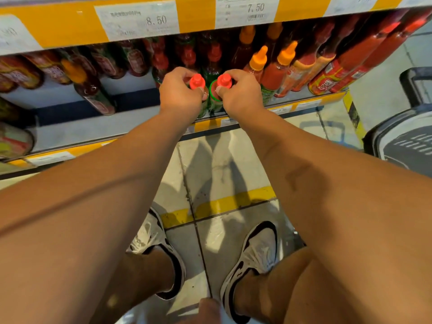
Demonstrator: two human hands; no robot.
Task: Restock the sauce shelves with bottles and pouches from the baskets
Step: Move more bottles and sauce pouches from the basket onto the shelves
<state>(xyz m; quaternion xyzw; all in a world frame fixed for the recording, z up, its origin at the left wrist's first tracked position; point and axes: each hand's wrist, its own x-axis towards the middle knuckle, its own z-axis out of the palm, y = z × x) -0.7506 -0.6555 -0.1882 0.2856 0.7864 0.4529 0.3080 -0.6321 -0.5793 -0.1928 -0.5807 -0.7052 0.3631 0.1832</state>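
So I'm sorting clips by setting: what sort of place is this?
Most likely a supermarket aisle: price tags on the yellow shelf edge, rows of sauce bottles, and a shopping basket on the floor.

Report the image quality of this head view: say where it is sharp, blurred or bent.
Head view: sharpest on both hands gripping red-capped bottles; price tags overexposed, small print blurred; shelf edge bowed by the wide-angle lens; left-side bottles soft; forearm shadows cross the floor tiles.
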